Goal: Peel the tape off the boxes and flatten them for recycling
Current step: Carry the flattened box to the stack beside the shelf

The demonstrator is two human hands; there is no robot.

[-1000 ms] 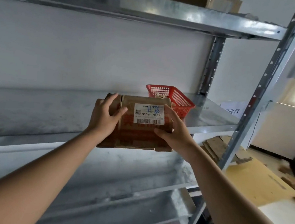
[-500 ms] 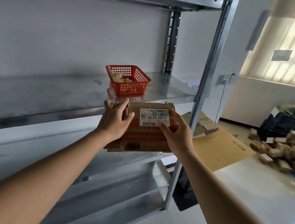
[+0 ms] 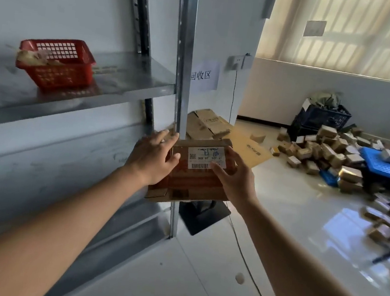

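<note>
A flattened brown cardboard box [image 3: 192, 179] is held up in the air in front of the person, just right of the metal shelving's front upright [image 3: 182, 72] and above the pale floor [image 3: 197, 283]. A white shipping label [image 3: 203, 158] with a barcode and a small square code sits on its upper face, and a strip of shiny tape seems to run across the cardboard, though blur makes that hard to confirm. The left hand [image 3: 152, 159] grips the box's left edge, fingers reaching over the far corner and thumb lying on the top face just beside the label. The right hand [image 3: 235, 177] holds the right edge, its fingers curled over the far side and its thumb pressing at the label's lower right corner. Both bare forearms stretch out from the bottom of the view. On the shelf [image 3: 128, 83] to the left, well apart from the box, stands a red plastic basket [image 3: 56, 67] with pale scraps in it. Behind the box, on the floor against the wall, lie flattened cardboard sheets [image 3: 206, 124] under a paper sign [image 3: 204, 76]. Farther right, a heap of small cardboard boxes [image 3: 324, 149] spreads over the floor beside a dark crate [image 3: 323, 118] and blue plastic pallets [image 3: 388, 164], under a bright curtained window [image 3: 362, 33].
</note>
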